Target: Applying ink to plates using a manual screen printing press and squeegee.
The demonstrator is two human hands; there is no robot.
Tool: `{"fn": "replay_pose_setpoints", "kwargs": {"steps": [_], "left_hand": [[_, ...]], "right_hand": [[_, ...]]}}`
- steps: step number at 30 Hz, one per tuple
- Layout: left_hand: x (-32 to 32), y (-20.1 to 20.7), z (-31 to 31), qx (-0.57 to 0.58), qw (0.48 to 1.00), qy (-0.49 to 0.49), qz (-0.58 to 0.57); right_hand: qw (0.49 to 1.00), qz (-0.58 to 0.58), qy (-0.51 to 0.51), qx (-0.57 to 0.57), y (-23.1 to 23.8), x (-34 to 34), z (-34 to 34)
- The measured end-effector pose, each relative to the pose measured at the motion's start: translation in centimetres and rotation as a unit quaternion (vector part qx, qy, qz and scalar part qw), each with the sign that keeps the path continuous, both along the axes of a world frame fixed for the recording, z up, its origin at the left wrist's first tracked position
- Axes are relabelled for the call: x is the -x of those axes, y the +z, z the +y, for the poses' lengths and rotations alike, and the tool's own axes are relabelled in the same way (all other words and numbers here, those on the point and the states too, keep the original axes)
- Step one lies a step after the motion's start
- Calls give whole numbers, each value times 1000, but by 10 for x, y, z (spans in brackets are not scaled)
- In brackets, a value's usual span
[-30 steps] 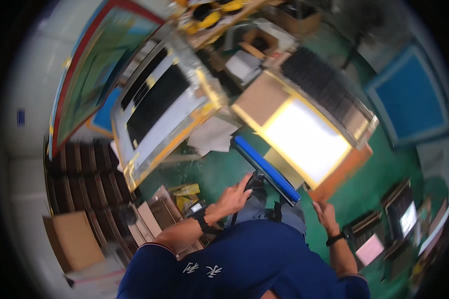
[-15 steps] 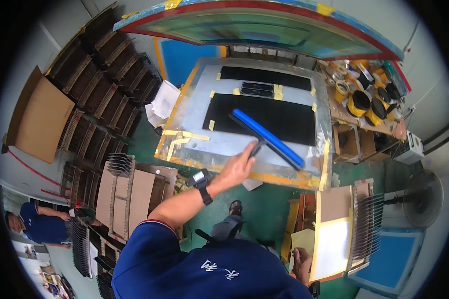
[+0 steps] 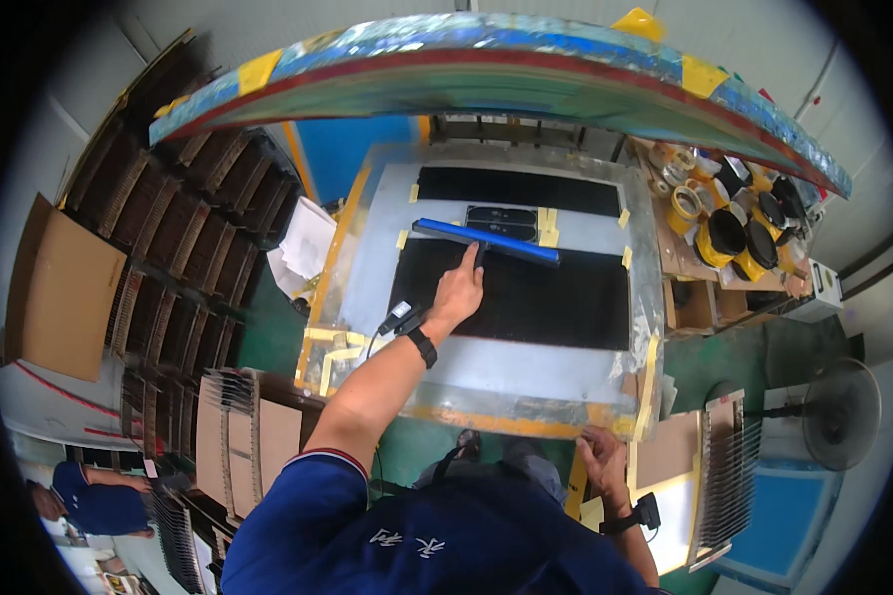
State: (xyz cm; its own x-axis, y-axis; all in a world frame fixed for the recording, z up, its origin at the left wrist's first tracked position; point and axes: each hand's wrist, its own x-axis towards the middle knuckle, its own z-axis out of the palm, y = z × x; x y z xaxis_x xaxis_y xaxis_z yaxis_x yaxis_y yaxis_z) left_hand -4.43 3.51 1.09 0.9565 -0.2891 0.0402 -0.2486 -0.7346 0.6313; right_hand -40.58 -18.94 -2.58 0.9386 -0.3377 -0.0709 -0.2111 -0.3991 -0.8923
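Note:
My left hand [image 3: 457, 295] is closed round the short handle of a blue roller [image 3: 486, 241] with a black frame. The roller lies nearly crosswise over the far edge of the larger black panel [image 3: 526, 302]. My left index finger stretches along the handle toward the frame. Beyond it are a small black piece [image 3: 501, 220] with rounded shapes and a second black panel [image 3: 521, 188]. Yellow tape tabs mark their edges on the pale worktable [image 3: 367, 253]. At the table's front right corner, my right hand [image 3: 602, 459] has loosely bent fingers and nothing visible in them.
Above the table a large frame [image 3: 506, 74] with a red and blue rim is raised. Ink tubs [image 3: 721, 238] crowd a bench at the right. Slotted racks [image 3: 193, 198] line the left, where another person [image 3: 99, 496] stands. A fan [image 3: 840, 414] is at far right.
My left hand has pushed the roller away from me and turned it more crosswise. My right hand has come up from low at the right to the table's front edge.

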Motion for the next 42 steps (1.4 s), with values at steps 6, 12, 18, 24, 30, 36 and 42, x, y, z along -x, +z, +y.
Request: {"fn": "replay_pose_setpoints", "kwargs": {"steps": [6, 12, 18, 24, 30, 36, 42], "left_hand": [[-21, -13, -25, -35, 999, 6, -2], [-79, -16, -61, -102, 995, -15, -20], [-82, -105, -37, -123, 987, -90, -54], [-58, -48, -30, -37, 987, -66, -141], [-57, -53, -39, -34, 995, -52, -80], [-21, -63, -23, -38, 993, -30, -107], [-57, -64, -44, -26, 992, -7, -120]], "right_hand": [[996, -63, 4, 63, -1, -63, -39], [1000, -12, -9, -4, -3, -80, -66], [999, 14, -1, -51, -6, -73, -68], [996, 48, 72, -20, 27, -84, -60], [990, 14, 139, 0, 33, -93, -63], [990, -15, 137, -14, 37, -100, -59], [987, -9, 162, -19, 42, -100, -58]]}}
